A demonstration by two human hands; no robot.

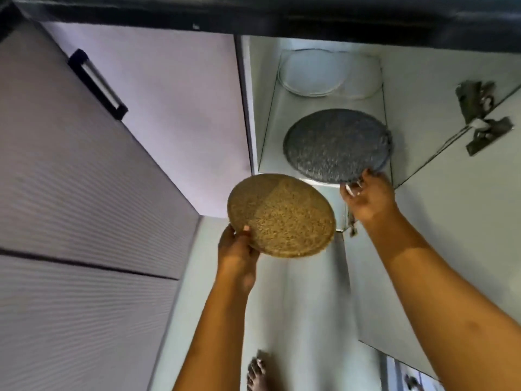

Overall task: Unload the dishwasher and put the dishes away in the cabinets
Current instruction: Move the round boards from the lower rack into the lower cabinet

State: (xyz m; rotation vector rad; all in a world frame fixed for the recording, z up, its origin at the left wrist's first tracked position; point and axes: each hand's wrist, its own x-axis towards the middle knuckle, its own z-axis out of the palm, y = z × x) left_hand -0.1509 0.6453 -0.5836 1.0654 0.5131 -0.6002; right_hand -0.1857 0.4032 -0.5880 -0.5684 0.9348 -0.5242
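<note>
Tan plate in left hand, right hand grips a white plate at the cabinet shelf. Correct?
No: the head view shows the right hand gripping a grey speckled plate, not white. The left hand holds the tan plate.

The tan plate (282,215) is golden brown, densely speckled with darker flecks, with a plainer tan rim. The blue-grey plate (337,145) is dark, covered all over in fine pale speckles. Deeper in the cabinet, two clear glass dishes (310,71) show only as thin pale outlines against the white cabinet interior (262,108). The cabinet doors (70,179) on the left are pale lilac-grey, marked with fine horizontal ripple lines, and a dark seam divides them. The door handle (97,84) is black. The hinges (479,114) are dull grey metal. A black band (282,12) runs across the top.
</note>
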